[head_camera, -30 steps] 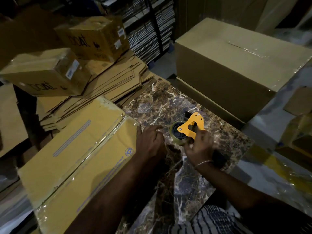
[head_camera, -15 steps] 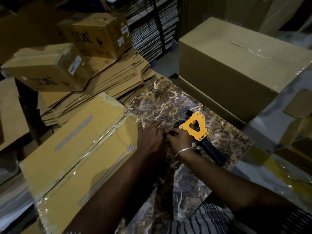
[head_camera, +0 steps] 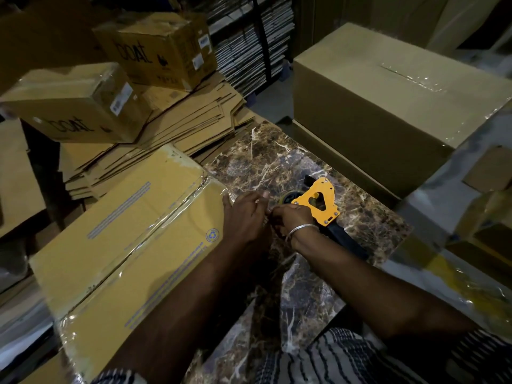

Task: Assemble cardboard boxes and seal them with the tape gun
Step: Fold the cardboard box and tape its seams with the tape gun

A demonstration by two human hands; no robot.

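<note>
A yellow tape gun (head_camera: 318, 202) with a dark handle lies on the marble tabletop (head_camera: 277, 159), its tape roll facing my hands. My left hand (head_camera: 243, 214) and my right hand (head_camera: 293, 220) meet fingertip to fingertip just left of the roll. Both pinch what looks like the loose tape end between them. A silver bangle sits on my right wrist. Left of my hands lies a yellow-brown cardboard box (head_camera: 124, 239), its centre seam covered with clear tape. Its right edge touches my left hand.
A large closed brown box (head_camera: 388, 92) stands at the table's far right. A stack of flattened cartons (head_camera: 177, 134) lies at the back left, with two printed boxes (head_camera: 80, 103) on it. Shelves of flat stock fill the background. Plastic-wrapped goods sit on the right.
My right hand let go of the tape gun's frame and moved left to the roll, meeting my left hand. The gun now lies flat with its handle uncovered.
</note>
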